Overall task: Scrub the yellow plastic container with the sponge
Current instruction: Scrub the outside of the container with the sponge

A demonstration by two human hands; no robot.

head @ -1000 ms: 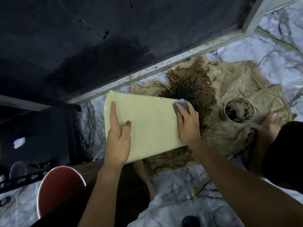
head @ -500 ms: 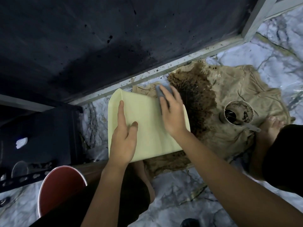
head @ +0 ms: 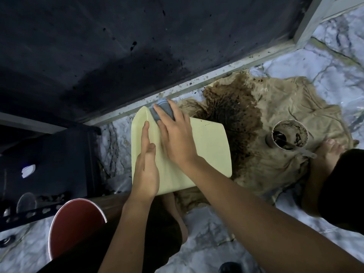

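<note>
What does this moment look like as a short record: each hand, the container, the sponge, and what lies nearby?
left hand: flat on the pale yellow plastic container, steadying it
right hand: pressing the blue-grey sponge onto the container's far left corner
container: lying on its side over a stained beige cloth
nearby: dirty round cup with a spoon, standing on the cloth
floor: white marble tiles
</note>
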